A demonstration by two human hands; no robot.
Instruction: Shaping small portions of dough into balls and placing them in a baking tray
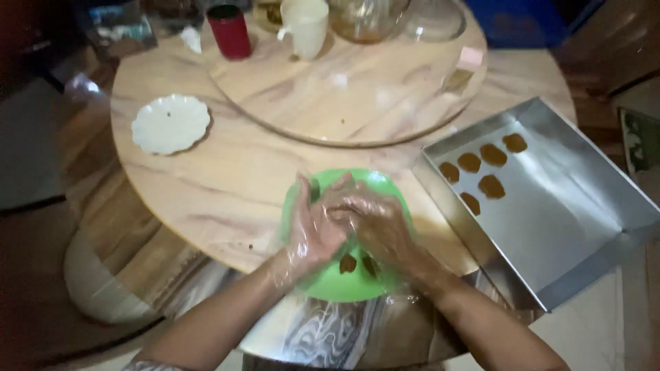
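Observation:
Both my hands wear thin clear plastic gloves and meet over a green bowl point(375, 180) at the table's near edge. My left hand point(313, 227) and my right hand point(375, 223) press together, fingers overlapping; whatever is between the palms is hidden. Brown dough bits point(348, 264) show in the bowl beneath the wrists. To the right lies a metal baking tray point(570, 227) with several brown dough pieces point(481, 165) set near its far left corner.
The round marbled table point(227, 178) carries a turntable point(357, 96) with a red cup point(229, 31), a white mug point(304, 26) and glass vessels point(364, 17). A white scalloped plate point(170, 124) sits at the left. The tray overhangs the table's right edge.

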